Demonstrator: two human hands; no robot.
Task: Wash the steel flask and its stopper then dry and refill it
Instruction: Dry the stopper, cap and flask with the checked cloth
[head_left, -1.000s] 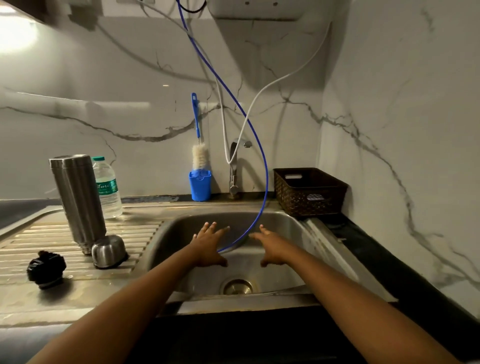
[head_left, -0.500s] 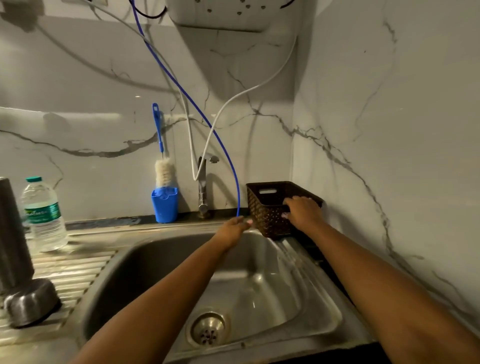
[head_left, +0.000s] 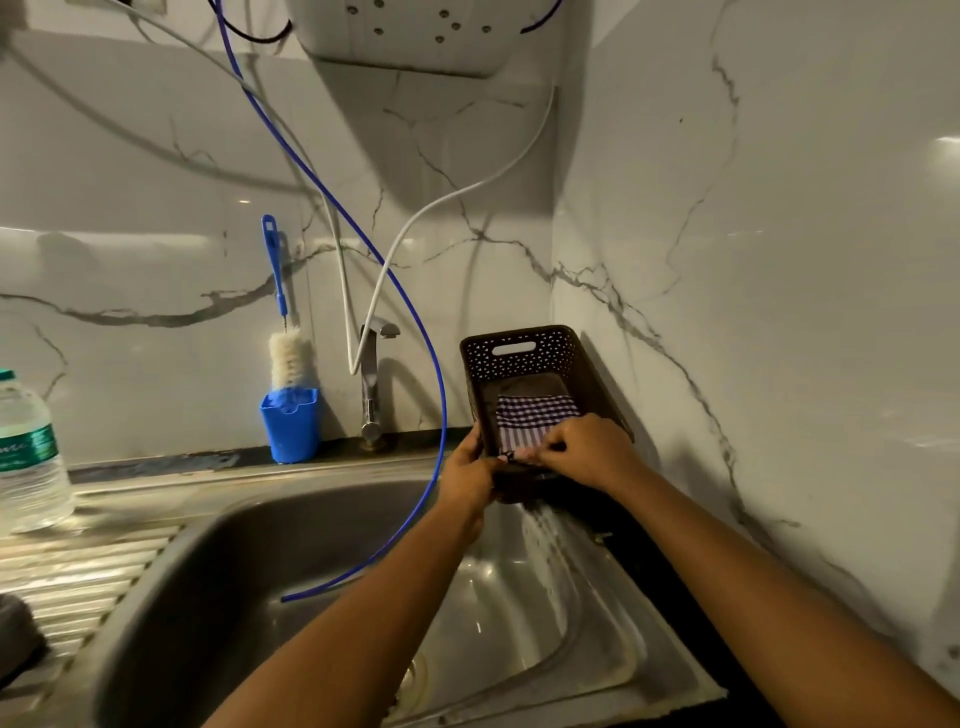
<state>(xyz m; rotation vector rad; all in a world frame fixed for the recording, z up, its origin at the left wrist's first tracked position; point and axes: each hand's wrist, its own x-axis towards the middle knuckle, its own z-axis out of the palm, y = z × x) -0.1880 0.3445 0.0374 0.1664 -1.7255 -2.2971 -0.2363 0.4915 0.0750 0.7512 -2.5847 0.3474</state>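
The brown basket (head_left: 550, 356) is now tilting toward the person, and the steel flask is out of view. The left hand (head_left: 467, 480) is gripping the basket's near wall and the right hand (head_left: 587, 452) is pinching the checked cloth (head_left: 535, 413). Steady the basket and draw the cloth upward.

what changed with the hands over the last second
Both hands left the sink and moved right to the basket. The left hand now grips its near left corner, and the right hand pinches the edge of the checked cloth inside it. The basket looks tipped toward the person. The brush in its blue cup, the tap, the blue tube and the water bottle stayed put.
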